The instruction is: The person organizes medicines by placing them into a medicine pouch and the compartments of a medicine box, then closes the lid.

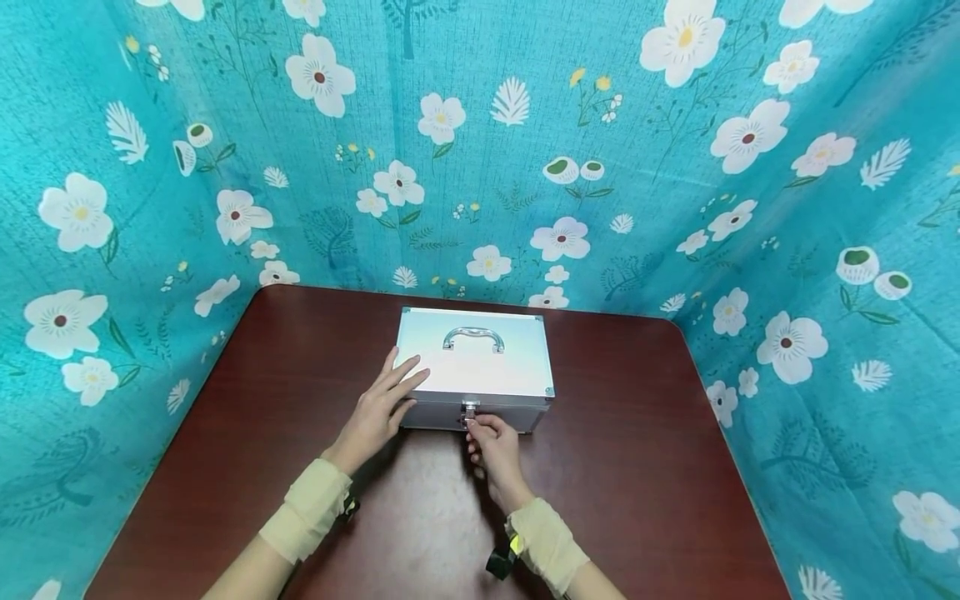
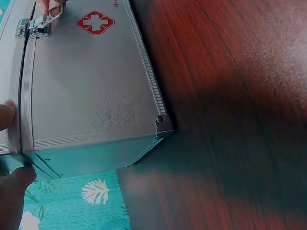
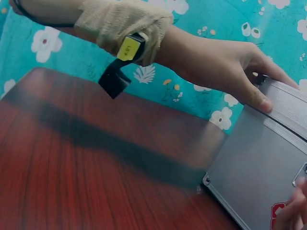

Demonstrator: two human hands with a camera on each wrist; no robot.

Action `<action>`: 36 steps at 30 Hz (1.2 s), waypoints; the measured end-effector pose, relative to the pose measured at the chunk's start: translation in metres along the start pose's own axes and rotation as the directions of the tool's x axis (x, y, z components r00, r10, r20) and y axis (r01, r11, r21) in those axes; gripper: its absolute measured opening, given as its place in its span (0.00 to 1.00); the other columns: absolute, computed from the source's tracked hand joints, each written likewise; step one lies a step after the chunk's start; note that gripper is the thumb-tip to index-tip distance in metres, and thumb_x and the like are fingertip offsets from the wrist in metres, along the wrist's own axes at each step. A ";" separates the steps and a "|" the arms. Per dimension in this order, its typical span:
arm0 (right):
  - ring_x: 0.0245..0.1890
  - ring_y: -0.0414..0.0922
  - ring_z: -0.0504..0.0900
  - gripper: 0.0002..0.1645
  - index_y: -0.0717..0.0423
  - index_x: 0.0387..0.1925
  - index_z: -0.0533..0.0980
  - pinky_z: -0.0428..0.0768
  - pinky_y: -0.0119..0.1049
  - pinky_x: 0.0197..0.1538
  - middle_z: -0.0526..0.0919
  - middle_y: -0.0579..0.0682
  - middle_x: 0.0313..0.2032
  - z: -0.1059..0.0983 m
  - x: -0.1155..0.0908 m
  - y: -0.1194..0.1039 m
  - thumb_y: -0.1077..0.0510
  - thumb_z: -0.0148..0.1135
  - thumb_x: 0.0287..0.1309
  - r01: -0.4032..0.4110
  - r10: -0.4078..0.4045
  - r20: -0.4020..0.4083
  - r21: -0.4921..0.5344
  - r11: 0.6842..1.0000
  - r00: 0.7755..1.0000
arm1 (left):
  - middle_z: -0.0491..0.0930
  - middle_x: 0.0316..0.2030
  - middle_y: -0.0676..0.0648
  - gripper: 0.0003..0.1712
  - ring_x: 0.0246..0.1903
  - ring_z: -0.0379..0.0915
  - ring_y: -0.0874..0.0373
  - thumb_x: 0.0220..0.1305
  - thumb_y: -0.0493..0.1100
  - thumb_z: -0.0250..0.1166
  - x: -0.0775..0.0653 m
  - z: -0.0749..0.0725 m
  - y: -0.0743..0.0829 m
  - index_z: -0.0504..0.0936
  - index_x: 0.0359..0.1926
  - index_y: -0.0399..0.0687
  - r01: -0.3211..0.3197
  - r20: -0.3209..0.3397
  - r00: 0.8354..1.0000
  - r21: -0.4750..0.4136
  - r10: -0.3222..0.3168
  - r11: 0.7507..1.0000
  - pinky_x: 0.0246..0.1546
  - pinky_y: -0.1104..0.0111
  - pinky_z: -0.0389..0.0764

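A silver first-aid case [image 1: 427, 362] lies on the table, its lid down. On its front are a metal latch [image 2: 42, 24] and a red emblem with a white cross [image 2: 96, 23]. My right hand [image 1: 495, 450] pinches the latch's loop, which stands out from the front in the left wrist view. My left hand [image 1: 377, 410] rests on the lid's left side with fingers spread and nearly straight; its thumb [image 3: 261, 101] lies against the front edge of the lid. A metal carrying handle [image 1: 474, 333] sits on top of the lid.
The dark red-brown wooden table [image 1: 622, 467] has rounded back corners. Behind it and along both sides hangs a turquoise flowered curtain [image 1: 480, 167]. Each wrist is wrapped in a beige bandage [image 1: 547, 542], with a small black camera mount [image 3: 115, 79] beside it.
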State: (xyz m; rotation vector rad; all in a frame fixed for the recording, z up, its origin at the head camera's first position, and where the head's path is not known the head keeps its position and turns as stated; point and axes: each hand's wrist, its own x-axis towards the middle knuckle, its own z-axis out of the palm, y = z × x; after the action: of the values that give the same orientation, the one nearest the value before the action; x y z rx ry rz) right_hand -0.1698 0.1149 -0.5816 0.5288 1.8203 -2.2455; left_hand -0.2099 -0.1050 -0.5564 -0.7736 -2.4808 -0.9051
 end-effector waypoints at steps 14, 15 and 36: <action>0.19 0.34 0.74 0.06 0.57 0.37 0.77 0.69 0.24 0.22 0.81 0.42 0.23 -0.003 -0.016 -0.012 0.61 0.53 0.69 -0.070 0.039 0.140 0.224 0.972 0.989 | 0.67 0.71 0.45 0.39 0.75 0.50 0.36 0.56 0.28 0.71 -0.002 0.002 0.000 0.74 0.68 0.52 0.005 0.011 1.000 -0.002 -0.005 1.000 0.54 0.54 0.80; 0.18 0.34 0.73 0.06 0.58 0.38 0.77 0.69 0.24 0.22 0.81 0.42 0.22 -0.003 -0.016 -0.012 0.62 0.53 0.69 -0.063 0.034 0.137 0.216 0.974 0.990 | 0.67 0.72 0.45 0.39 0.75 0.50 0.37 0.56 0.28 0.70 -0.002 0.002 0.000 0.74 0.68 0.53 0.007 0.015 1.000 -0.002 -0.007 1.000 0.55 0.54 0.80; 0.15 0.34 0.70 0.27 0.79 0.36 0.74 0.70 0.26 0.20 0.74 0.42 0.15 -0.003 0.012 0.009 0.51 0.58 0.71 0.080 -0.076 0.036 -0.124 0.989 0.996 | 0.67 0.71 0.45 0.39 0.75 0.50 0.36 0.55 0.27 0.71 -0.001 0.002 -0.002 0.74 0.67 0.53 0.003 -0.008 1.000 -0.022 -0.003 1.000 0.56 0.53 0.79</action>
State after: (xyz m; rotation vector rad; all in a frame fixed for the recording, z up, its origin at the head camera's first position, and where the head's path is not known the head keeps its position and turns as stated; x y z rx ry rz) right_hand -0.1770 0.1167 -0.5947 0.4049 1.9829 -2.1562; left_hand -0.2110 -0.1055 -0.5593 -0.7725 -2.4697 -0.9360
